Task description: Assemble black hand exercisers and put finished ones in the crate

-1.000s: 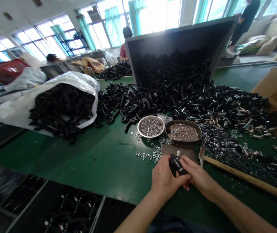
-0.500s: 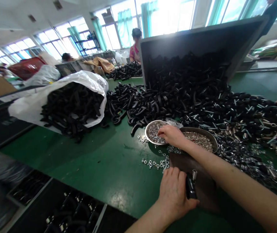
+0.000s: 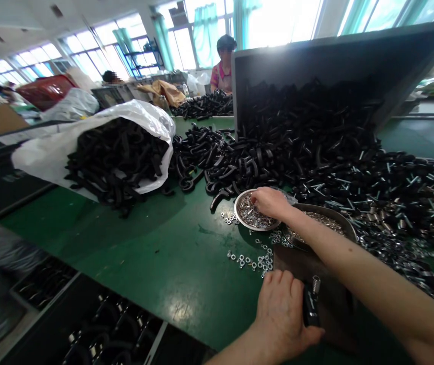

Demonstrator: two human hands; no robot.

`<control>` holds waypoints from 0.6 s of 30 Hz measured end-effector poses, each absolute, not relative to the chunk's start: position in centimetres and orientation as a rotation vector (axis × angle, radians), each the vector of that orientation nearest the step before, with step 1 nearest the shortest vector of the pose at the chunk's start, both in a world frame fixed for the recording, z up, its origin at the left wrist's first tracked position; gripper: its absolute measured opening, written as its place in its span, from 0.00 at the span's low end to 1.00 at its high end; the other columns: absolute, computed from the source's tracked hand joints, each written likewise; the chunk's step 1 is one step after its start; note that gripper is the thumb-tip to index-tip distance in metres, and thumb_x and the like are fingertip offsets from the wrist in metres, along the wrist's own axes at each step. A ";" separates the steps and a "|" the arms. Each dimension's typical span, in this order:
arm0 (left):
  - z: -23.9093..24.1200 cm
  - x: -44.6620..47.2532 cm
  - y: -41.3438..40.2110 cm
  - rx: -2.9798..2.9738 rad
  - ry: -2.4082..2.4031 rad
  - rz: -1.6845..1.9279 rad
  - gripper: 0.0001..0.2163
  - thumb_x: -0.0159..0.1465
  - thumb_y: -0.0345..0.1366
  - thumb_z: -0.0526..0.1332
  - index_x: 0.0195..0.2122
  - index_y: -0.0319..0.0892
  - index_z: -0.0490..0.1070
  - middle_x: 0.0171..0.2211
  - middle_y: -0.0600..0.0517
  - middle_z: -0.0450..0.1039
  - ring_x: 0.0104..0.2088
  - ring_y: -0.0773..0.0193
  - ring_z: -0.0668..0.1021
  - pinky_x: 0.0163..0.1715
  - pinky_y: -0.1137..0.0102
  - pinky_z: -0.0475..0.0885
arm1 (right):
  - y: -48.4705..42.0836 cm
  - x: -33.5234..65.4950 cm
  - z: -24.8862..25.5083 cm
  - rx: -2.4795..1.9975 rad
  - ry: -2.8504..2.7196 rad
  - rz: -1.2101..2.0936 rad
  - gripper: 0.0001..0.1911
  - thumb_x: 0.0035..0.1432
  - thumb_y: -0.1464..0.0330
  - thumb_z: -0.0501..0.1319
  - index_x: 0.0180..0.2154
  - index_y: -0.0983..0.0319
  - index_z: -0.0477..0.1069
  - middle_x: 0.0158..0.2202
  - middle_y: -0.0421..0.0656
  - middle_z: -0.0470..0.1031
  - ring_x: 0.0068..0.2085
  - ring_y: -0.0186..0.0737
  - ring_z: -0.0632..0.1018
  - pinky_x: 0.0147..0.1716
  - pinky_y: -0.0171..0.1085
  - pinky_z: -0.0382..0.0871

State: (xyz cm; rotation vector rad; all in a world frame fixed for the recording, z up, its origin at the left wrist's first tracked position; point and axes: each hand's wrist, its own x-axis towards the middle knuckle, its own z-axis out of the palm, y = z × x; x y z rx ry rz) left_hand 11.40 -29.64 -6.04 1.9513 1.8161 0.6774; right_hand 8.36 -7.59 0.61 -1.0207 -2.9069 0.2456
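Observation:
My left hand (image 3: pixel 282 314) is closed around a black handle-like part (image 3: pixel 310 307), much of which the fingers hide. A metal coil spring (image 3: pixel 316 285) stands up at its far end. Underneath lies a dark brown flat pad (image 3: pixel 288 258). Farther off, my right hand (image 3: pixel 272 203) reaches into a round metal bowl (image 3: pixel 238 215) of small metal pieces, fingertips drawn together among them; what they grip is too small to make out. Beside it, partly behind my right forearm, is a second metal bowl (image 3: pixel 353 230) full of small metal parts. Several loose nut-like rings (image 3: pixel 253 265) lie near the pad.
A large grey bin (image 3: pixel 239 96) on its side spills black curved parts (image 3: pixel 254 162) over the green table (image 3: pixel 156 263). A white sack (image 3: pixel 42 162) of black parts lies at left. Crates (image 3: pixel 159 340) stand lower left. A person (image 3: pixel 222 71) sits across the table.
The view has shifted slightly, so most things appear lower and farther right. My right hand stays at the bowl, its fingers moving among the pieces. My left hand keeps its hold on the black part.

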 end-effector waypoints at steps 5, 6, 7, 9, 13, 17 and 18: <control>-6.0 11.3 -29.6 1.951 1.813 0.668 0.27 0.41 0.50 0.70 0.38 0.41 0.65 0.38 0.47 0.67 0.40 0.51 0.68 0.43 0.54 0.62 | -7.7 8.9 1.0 -1.004 -2.897 0.244 0.14 0.57 0.70 0.54 0.40 0.57 0.76 0.42 0.45 0.76 0.44 0.44 0.74 0.40 0.37 0.63; -6.0 11.3 -29.6 1.954 1.814 0.669 0.27 0.41 0.50 0.70 0.38 0.41 0.65 0.38 0.47 0.67 0.40 0.51 0.68 0.44 0.54 0.62 | -8.0 8.6 0.9 -0.978 -2.907 0.253 0.13 0.57 0.69 0.54 0.40 0.56 0.76 0.43 0.44 0.76 0.44 0.43 0.74 0.40 0.36 0.63; -6.0 11.3 -29.6 1.959 1.817 0.675 0.27 0.42 0.50 0.69 0.38 0.41 0.65 0.38 0.47 0.67 0.40 0.52 0.68 0.44 0.54 0.62 | -8.4 8.2 0.7 -0.951 -2.919 0.260 0.13 0.57 0.69 0.54 0.40 0.56 0.76 0.43 0.43 0.76 0.44 0.42 0.74 0.40 0.36 0.63; -6.2 11.3 -29.7 1.971 1.827 0.690 0.26 0.43 0.50 0.68 0.39 0.41 0.65 0.39 0.48 0.67 0.41 0.52 0.68 0.45 0.55 0.63 | -9.1 7.2 0.4 -0.895 -2.948 0.277 0.12 0.56 0.67 0.55 0.39 0.56 0.76 0.43 0.43 0.76 0.45 0.42 0.73 0.39 0.35 0.63; -6.5 11.3 -29.9 1.998 1.843 0.698 0.25 0.46 0.51 0.66 0.40 0.42 0.64 0.39 0.50 0.67 0.41 0.54 0.68 0.45 0.55 0.63 | -9.6 5.8 -0.4 -0.820 -3.004 0.313 0.11 0.50 0.68 0.60 0.37 0.56 0.77 0.43 0.44 0.76 0.45 0.44 0.73 0.36 0.33 0.63; -6.5 11.3 -29.9 1.999 1.857 0.701 0.26 0.45 0.51 0.66 0.40 0.42 0.64 0.40 0.50 0.67 0.42 0.54 0.68 0.46 0.55 0.63 | -9.3 5.6 -0.7 -0.788 -3.009 0.355 0.11 0.49 0.69 0.60 0.35 0.57 0.78 0.43 0.45 0.76 0.45 0.45 0.73 0.36 0.35 0.63; -6.5 11.3 -29.9 1.998 1.858 0.704 0.26 0.45 0.51 0.66 0.40 0.42 0.64 0.40 0.49 0.67 0.42 0.54 0.68 0.47 0.55 0.63 | -9.3 5.7 -0.7 -0.782 -2.998 0.370 0.11 0.50 0.70 0.59 0.35 0.57 0.78 0.43 0.46 0.76 0.45 0.46 0.73 0.37 0.35 0.63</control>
